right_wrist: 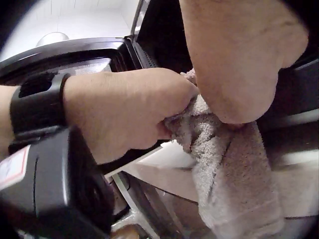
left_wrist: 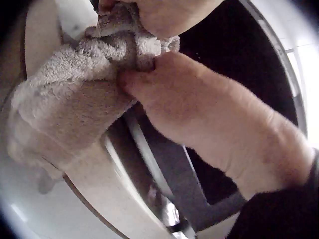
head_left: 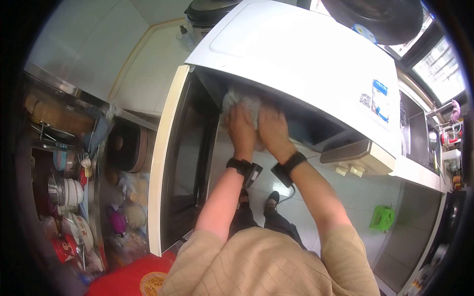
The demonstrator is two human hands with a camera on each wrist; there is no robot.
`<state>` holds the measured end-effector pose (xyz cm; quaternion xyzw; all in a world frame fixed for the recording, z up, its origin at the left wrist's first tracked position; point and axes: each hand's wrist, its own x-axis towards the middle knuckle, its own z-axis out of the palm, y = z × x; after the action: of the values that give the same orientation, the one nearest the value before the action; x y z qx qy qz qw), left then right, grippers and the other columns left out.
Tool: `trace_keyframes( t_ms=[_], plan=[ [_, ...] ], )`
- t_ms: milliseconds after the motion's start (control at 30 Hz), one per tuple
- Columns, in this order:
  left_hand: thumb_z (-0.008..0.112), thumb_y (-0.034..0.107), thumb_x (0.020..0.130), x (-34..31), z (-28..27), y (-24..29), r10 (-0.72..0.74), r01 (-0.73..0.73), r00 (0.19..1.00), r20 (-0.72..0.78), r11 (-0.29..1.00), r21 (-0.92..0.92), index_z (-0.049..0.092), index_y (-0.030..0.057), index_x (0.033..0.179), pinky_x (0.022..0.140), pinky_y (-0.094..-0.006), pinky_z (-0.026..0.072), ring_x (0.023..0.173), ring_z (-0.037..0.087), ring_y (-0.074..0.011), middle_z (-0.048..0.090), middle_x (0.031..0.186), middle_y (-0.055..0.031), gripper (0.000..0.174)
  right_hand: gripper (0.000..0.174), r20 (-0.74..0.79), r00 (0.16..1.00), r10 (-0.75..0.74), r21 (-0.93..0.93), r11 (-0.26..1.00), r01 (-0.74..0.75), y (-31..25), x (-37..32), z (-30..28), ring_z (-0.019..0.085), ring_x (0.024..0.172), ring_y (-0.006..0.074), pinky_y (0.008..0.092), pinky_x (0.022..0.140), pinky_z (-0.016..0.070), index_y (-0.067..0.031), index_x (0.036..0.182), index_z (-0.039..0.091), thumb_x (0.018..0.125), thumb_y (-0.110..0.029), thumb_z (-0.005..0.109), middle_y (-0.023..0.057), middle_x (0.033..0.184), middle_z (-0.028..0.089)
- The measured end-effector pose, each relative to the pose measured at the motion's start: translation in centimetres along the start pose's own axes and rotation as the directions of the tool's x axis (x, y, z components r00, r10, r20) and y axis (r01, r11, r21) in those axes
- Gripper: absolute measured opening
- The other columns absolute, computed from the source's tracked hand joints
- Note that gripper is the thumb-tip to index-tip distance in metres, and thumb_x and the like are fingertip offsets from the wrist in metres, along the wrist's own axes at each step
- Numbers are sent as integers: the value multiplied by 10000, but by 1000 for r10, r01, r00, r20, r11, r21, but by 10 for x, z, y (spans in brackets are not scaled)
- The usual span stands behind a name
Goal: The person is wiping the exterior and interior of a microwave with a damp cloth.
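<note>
A greyish terry towel [head_left: 251, 102] is bunched at the mouth of a white microwave oven [head_left: 286, 47]. Both hands reach in side by side and grip it. My left hand [head_left: 242, 130] has its thumb against the folded towel [left_wrist: 75, 94] in the left wrist view. Close beside it, my right hand [head_left: 272, 129] holds the same bunch, its fingers mostly hidden by the cloth. In the right wrist view, the towel's loose end [right_wrist: 239, 179] hangs below both hands, over the pale front edge of the oven. The oven door [head_left: 170, 148] stands wide at the left.
A shelf rack [head_left: 98, 212] with bowls and bags stands left, past the door. Above sit a dark cooker [head_left: 212, 12] and a black pan [head_left: 375, 19]. A green plastic stool [head_left: 382, 217] is on the tiled floor; a sink [head_left: 417, 135] lies right.
</note>
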<state>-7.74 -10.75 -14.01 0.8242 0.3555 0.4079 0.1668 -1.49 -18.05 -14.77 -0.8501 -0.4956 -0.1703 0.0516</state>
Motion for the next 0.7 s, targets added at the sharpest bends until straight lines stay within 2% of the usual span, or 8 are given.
trace_keyframes(
  t_ms=[133, 233, 300, 433, 533, 600, 633, 700],
  plan=[
    [547, 82, 785, -38, 1, 52, 82, -51, 978, 193, 986, -158, 557, 7, 1078, 822, -430, 417, 934, 512, -369, 556, 1005, -173, 303, 423, 62, 998, -17, 10, 1000, 17, 50, -53, -22, 501, 1066, 346, 422, 944, 362, 53, 1159, 476, 801, -170, 441, 239, 1161, 504],
    [546, 62, 774, -42, 0, 66, 52, 4, 971, 235, 972, -233, 556, 17, 1090, 795, -435, 427, 925, 507, -369, 552, 993, -161, 319, 397, 29, 997, -71, -192, 978, 75, 60, -59, -32, 501, 1077, 337, 440, 935, 366, 39, 1138, 492, 801, -164, 440, 236, 1172, 499],
    [531, 69, 796, -37, -3, 47, 58, 8, 967, 247, 966, -259, 552, 53, 1110, 854, -424, 417, 939, 515, -366, 549, 1015, -159, 316, 376, 126, 991, 36, -174, 985, -13, 46, -51, -27, 492, 1092, 338, 462, 924, 366, 36, 1117, 501, 804, -165, 446, 224, 1174, 504],
    [515, 52, 803, -9, -13, -4, 45, -23, 990, 131, 986, -165, 522, 47, 1157, 887, -422, 402, 1016, 494, -378, 530, 1118, -175, 354, 407, 199, 980, -6, 60, 998, -7, 6, -5, -18, 455, 1137, 330, 471, 946, 335, 48, 1164, 469, 822, -168, 427, 220, 1215, 478],
    [504, 31, 801, -2, -10, -12, -38, 49, 995, 95, 993, -110, 507, 52, 1174, 893, -422, 398, 1031, 489, -370, 507, 1156, -182, 374, 412, 190, 978, 80, -67, 995, -69, -18, 20, -6, 449, 1149, 299, 457, 953, 331, 37, 1179, 462, 822, -165, 423, 203, 1224, 479],
    [488, -66, 740, -6, -9, -8, -106, 128, 989, 102, 962, -241, 511, 18, 1132, 864, -419, 390, 983, 483, -376, 507, 1051, -195, 402, 413, 146, 987, 61, 11, 998, -63, -6, 6, -2, 447, 1151, 302, 461, 961, 324, 37, 1175, 461, 818, -168, 428, 205, 1223, 479],
    [488, -66, 740, -14, -4, -1, -99, 122, 990, 104, 962, -244, 511, 18, 1132, 864, -419, 390, 983, 483, -376, 507, 1051, -195, 402, 415, 98, 995, 33, 76, 996, -40, 6, -4, -2, 444, 1152, 304, 465, 969, 318, 37, 1171, 460, 813, -171, 433, 206, 1221, 478],
    [498, -13, 764, -38, 2, 18, -5, 61, 983, 185, 953, -296, 521, 78, 1142, 845, -427, 413, 994, 491, -368, 498, 1064, -174, 389, 410, 169, 984, 52, 128, 989, -74, 34, -34, -16, 447, 1148, 305, 488, 968, 318, 42, 1155, 460, 799, -160, 451, 219, 1224, 471]
  ],
)
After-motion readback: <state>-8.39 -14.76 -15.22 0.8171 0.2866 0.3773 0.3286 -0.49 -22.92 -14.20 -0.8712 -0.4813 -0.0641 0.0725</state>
